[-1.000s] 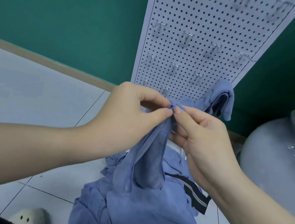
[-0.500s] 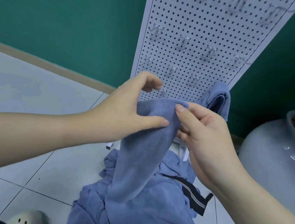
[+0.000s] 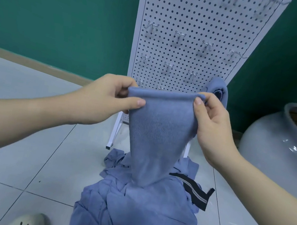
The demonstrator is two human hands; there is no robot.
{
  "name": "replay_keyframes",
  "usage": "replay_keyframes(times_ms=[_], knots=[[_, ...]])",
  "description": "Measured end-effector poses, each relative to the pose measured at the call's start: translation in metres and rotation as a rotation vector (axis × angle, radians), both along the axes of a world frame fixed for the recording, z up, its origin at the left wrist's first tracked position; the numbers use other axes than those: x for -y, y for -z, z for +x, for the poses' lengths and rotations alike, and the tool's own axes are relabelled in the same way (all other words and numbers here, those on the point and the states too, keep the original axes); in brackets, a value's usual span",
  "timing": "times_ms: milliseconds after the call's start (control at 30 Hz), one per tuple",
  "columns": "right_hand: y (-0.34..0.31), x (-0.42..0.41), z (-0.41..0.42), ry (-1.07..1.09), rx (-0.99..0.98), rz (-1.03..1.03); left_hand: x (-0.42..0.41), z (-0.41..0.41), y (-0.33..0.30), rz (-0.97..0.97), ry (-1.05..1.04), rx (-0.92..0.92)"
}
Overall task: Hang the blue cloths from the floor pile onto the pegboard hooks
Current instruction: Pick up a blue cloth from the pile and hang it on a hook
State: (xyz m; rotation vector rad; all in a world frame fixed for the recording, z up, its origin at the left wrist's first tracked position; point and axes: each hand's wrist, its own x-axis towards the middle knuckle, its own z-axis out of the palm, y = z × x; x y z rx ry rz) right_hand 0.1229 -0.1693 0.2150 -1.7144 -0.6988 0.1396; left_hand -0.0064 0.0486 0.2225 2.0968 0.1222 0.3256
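Observation:
I hold a blue cloth [image 3: 157, 129] stretched out by its top edge in front of the white pegboard [image 3: 194, 21]. My left hand [image 3: 104, 99] pinches its left corner and my right hand [image 3: 210, 122] pinches its right corner. The cloth's lower end trails down into the pile of blue cloths [image 3: 136, 214] on the tiled floor. Another blue cloth [image 3: 219, 90] hangs from a low hook at the pegboard's right side. Several bare metal hooks [image 3: 179, 37] stick out of the board in rows.
A large grey ceramic pot [image 3: 279, 150] stands on the floor at the right. A black strip with pale stripes [image 3: 195, 193] lies on the pile. A pale shoe [image 3: 30, 223] shows at the bottom left. The pegboard's white legs [image 3: 113, 136] stand just behind the pile.
My hands have moved apart, spreading the bunched cloth flat along its top edge. The cloth has risen a little higher in front of the pegboard.

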Motion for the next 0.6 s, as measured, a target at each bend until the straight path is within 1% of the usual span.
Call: replay_keyframes(times_ms=[67,200,267,367,400,467,533,600], knots=[[0.0,-0.004,-0.001,0.051,-0.003,0.026,0.008,0.001,-0.003,-0.08,-0.023,0.056],[-0.004,-0.009,-0.002,0.101,-0.088,0.109,0.015,0.003,-0.008,-0.253,-0.153,0.17],[-0.009,-0.01,-0.004,0.045,-0.2,0.143,0.015,0.003,-0.012,-0.273,-0.213,0.21],[-0.017,-0.012,-0.01,-0.092,-0.48,0.185,0.012,0.002,-0.015,-0.259,-0.276,0.259],[-0.018,-0.012,-0.013,-0.149,-0.534,0.171,0.011,0.002,-0.015,-0.258,-0.291,0.273],[-0.016,-0.014,-0.015,-0.252,-0.567,0.138,0.008,0.002,-0.016,-0.258,-0.32,0.293],[-0.013,-0.015,-0.018,-0.298,-0.574,0.156,0.009,0.002,-0.019,-0.327,-0.285,0.259],[-0.012,-0.015,-0.02,-0.29,-0.596,0.197,0.011,0.001,-0.022,-0.421,-0.155,0.118]])
